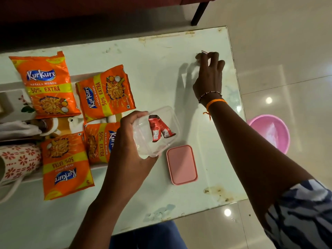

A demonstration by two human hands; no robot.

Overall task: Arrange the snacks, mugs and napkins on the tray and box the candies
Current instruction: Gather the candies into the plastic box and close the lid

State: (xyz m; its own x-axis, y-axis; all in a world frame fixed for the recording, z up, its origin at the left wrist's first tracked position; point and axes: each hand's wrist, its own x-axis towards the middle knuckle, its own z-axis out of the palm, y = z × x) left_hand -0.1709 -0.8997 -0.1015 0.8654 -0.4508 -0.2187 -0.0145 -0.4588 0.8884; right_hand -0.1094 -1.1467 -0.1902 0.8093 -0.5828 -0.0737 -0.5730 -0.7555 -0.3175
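Note:
My left hand (129, 141) holds a clear plastic box (158, 132) tilted above the table, with two red candy wrappers (159, 129) inside. Its pink lid (181, 164) lies flat on the table just right of the box. My right hand (209, 76) reaches to the far right of the table, its fingertips pinched on a small candy (204, 52). Several orange Kurkure snack packets (48, 87) lie over a white tray (10, 87) at the left. A red-and-white patterned mug (18, 161) lies on its side by the tray's near end, and a white napkin (18, 128) sits above it.
The white glass-topped table (161, 72) has worn, stained edges. A pink plastic basin (273, 132) stands on the tiled floor to the right. A dark red sofa (89, 8) with a black leg runs along the far side.

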